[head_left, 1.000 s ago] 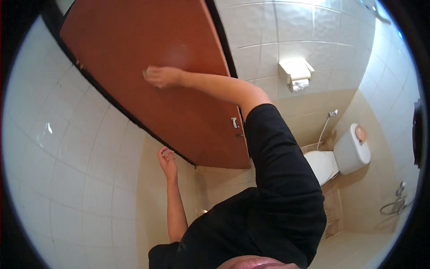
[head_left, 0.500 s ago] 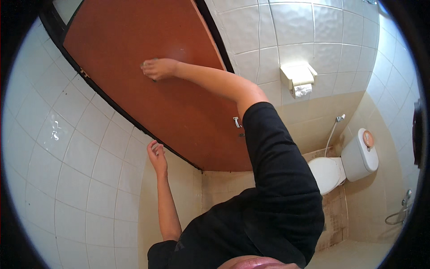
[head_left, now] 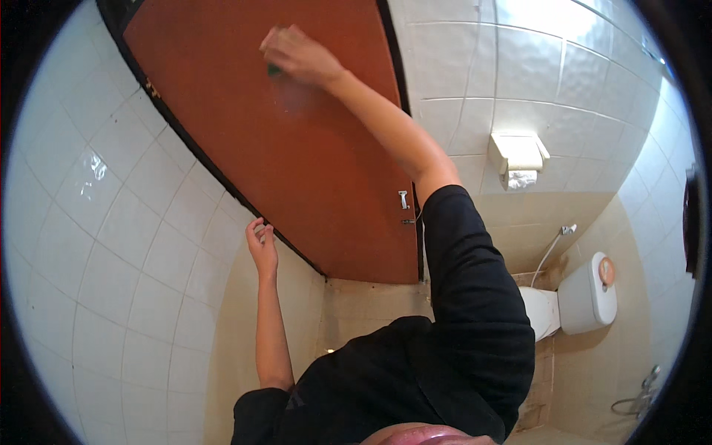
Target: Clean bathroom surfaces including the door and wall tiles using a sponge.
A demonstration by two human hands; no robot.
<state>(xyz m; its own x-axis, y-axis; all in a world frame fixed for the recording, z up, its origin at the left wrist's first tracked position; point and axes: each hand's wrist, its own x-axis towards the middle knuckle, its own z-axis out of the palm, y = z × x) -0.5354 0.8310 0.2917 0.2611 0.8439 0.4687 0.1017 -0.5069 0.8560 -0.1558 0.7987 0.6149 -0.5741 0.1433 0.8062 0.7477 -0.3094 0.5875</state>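
A reddish-brown door [head_left: 259,141] fills the upper middle. High on its face my right hand [head_left: 302,58] is closed and smeared by motion. A dark green edge shows beneath the fingers, from what looks like a scouring pad [head_left: 274,70] pressed between hand and door. Just below it lies a faint pale wet patch [head_left: 291,100] with a small white fleck. At lower left my left hand [head_left: 261,243] is raised in front of the tiled wall near the door's dark frame, its fingers loosely bent and apart, holding nothing.
A metal handle [head_left: 403,199] and a latch [head_left: 408,221] are on the door's right side. To the right are a paper holder [head_left: 519,154] with a roll, a white toilet [head_left: 586,300], a spray hose [head_left: 549,256] and a wall tap [head_left: 644,393]. White tiles [head_left: 111,245] line the left wall.
My right hand has moved up across the door with the green pad, and the arm is stretched further. The view has shifted slightly. My left hand stays about where it was.
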